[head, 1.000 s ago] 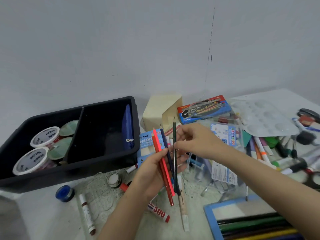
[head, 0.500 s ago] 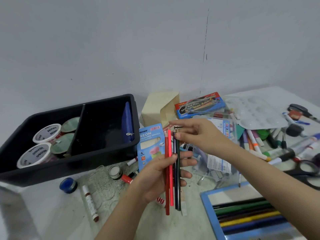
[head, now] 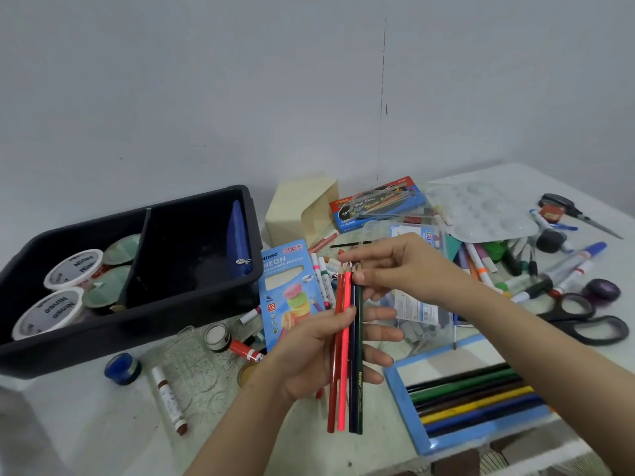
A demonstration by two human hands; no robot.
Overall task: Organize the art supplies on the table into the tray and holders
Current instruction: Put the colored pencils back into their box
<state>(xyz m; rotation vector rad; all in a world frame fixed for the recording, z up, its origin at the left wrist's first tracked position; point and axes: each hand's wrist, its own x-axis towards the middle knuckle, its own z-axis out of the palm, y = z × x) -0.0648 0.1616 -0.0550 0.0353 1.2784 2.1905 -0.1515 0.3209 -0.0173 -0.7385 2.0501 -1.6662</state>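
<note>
Art supplies [head: 477, 259] lie scattered over the right half and middle of the bench [head: 68, 424]. At its far left stands the black tray [head: 137, 321], split into two compartments. The left one holds white-lidded tubs [head: 74, 269], and in the right one a blue pouch [head: 237, 238] leans on the right wall. At the near right edge lies an open blue pencil box [head: 398, 383] with a row of pencils inside. A clear palette [head: 488, 214] sits at the far right, a beige holder [head: 302, 211] stands at the far edge just right of the tray, and black scissors [head: 584, 317] lie by the right edge. A Neon pencil carton [head: 285, 290] lies flat near the middle.

Above the middle, the left grip [head: 319, 359] is clamped on four coloured pencils [head: 347, 372], red, pink, dark blue and dark green, side by side with their tips pointing away. The right grip [head: 398, 266] pinches their sharpened ends, its thumb on the green one.

Near the tray's front wall sit a small white-topped jar [head: 216, 336], a blue pot [head: 122, 368] and a brown-capped marker [head: 170, 400].
</note>
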